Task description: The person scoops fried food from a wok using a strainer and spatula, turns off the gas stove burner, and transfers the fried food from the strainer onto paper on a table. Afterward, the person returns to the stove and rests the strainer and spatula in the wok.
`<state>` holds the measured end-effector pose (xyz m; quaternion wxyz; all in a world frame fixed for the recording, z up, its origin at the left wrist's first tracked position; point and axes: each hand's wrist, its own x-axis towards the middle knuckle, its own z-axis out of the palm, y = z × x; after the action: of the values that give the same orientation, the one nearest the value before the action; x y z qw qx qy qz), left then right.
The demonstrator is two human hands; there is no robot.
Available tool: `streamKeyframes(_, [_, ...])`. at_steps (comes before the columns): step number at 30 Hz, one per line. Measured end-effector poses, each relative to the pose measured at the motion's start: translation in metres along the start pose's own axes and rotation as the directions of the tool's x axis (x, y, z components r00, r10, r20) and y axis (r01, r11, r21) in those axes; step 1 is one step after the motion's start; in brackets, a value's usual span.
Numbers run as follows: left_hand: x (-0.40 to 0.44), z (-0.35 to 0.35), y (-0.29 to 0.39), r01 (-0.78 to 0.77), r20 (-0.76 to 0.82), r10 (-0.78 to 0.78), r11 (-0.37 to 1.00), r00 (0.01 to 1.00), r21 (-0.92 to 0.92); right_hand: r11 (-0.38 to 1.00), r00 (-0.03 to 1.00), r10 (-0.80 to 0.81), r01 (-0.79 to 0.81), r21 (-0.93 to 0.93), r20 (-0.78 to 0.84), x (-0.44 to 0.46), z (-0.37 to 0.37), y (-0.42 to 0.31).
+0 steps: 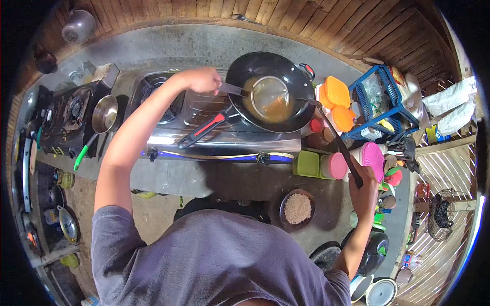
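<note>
A black wok with a red-and-black handle sits on the right side of the gas stove, with yellowish oil in it. My left hand is closed around the flat handle of a round strainer, whose bowl rests in the oil with a brownish-orange piece of food in it. My right hand grips a long dark spatula. Its far end reaches over the wok's right rim; the blade's shape is hard to make out against the black wok.
Orange-lidded tubs, a blue basket and a pink-lidded container crowd the right. A bowl of pale grains is near my body. At left, a small pan with a green handle lies beside another burner.
</note>
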<state>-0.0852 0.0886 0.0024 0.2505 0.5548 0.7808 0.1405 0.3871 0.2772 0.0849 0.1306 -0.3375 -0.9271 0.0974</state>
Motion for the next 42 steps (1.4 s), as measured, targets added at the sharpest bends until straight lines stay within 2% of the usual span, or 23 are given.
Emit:
streamKeyframes(1, [0.000, 0.000, 0.001, -0.002, 0.038, 0.003, 1.000, 0.999, -0.030, 1.000, 1.000, 0.014, -0.014, -0.002, 0.011, -0.001, 0.000, 0.000])
streamKeyframes(4, [0.005, 0.002, -0.004, 0.130, 0.173, -0.091, 0.964, 0.981, -0.233, 1.000, 1.000, 0.024, -0.024, 0.017, 0.014, -0.002, -0.001, -0.002])
streamKeyframes(7, [0.004, 0.001, -0.005, 0.279, 0.337, -0.136, 0.863, 0.932, -0.421, 0.998, 1.000, -0.008, 0.009, 0.066, -0.021, -0.004, 0.002, -0.003])
streamKeyframes(10, [0.000, 0.008, -0.007, 0.349, 0.381, -0.151, 0.774, 0.912, -0.529, 0.997, 1.000, -0.002, 0.003, 0.076, -0.015, -0.005, 0.003, -0.003])
streamKeyframes(16, [-0.008, 0.014, -0.010, 0.343, 0.380, -0.110, 0.697, 0.919, -0.629, 0.997, 0.998, 0.065, -0.065, 0.048, 0.007, -0.008, 0.003, -0.004])
streamKeyframes(20, [-0.019, 0.007, -0.008, 0.256, 0.252, -0.116, 0.719, 0.961, -0.646, 0.998, 0.998, 0.063, -0.062, 0.033, -0.028, -0.009, 0.005, 0.003])
streamKeyframes(24, [-0.018, -0.006, -0.021, 0.102, 0.039, -0.096, 0.844, 0.995, -0.526, 0.999, 0.998, 0.043, -0.042, 0.035, -0.043, -0.009, 0.005, 0.002])
streamKeyframes(25, [-0.020, -0.012, -0.012, 0.107, -0.057, -0.137, 0.927, 0.989, -0.360, 0.998, 0.998, 0.059, -0.058, 0.035, -0.027, -0.009, 0.005, 0.000])
streamKeyframes(28, [-0.015, -0.011, -0.011, 0.028, -0.292, -0.043, 0.998, 0.956, -0.056, 0.996, 0.997, 0.078, -0.078, 0.042, -0.004, -0.008, 0.006, -0.004])
streamKeyframes(31, [-0.008, -0.010, 0.002, 0.195, -0.331, -0.136, 0.969, 0.934, 0.153, 0.997, 0.998, 0.054, -0.053, 0.061, -0.022, -0.010, 0.012, -0.001])
streamKeyframes(34, [0.005, -0.002, -0.004, 0.244, -0.366, -0.200, 0.967, 0.909, 0.077, 0.996, 0.999, 0.046, -0.045, 0.080, -0.021, -0.013, 0.015, 0.001])
streamKeyframes(37, [0.012, -0.004, -0.003, 0.225, -0.329, -0.176, 0.967, 0.928, 0.120, 0.994, 0.998, 0.052, -0.049, 0.093, -0.029, -0.016, 0.015, 0.000])
streamKeyframes(40, [0.019, -0.003, -0.005, 0.123, -0.327, -0.037, 0.962, 0.944, 0.245, 0.996, 0.999, 0.044, -0.042, 0.078, -0.026, -0.020, 0.014, 0.000])
streamKeyframes(42, [0.021, -0.004, -0.005, 0.076, -0.257, -0.023, 0.977, 0.966, 0.200, 0.998, 0.999, 0.015, -0.012, 0.066, -0.040, -0.023, 0.015, 0.003])
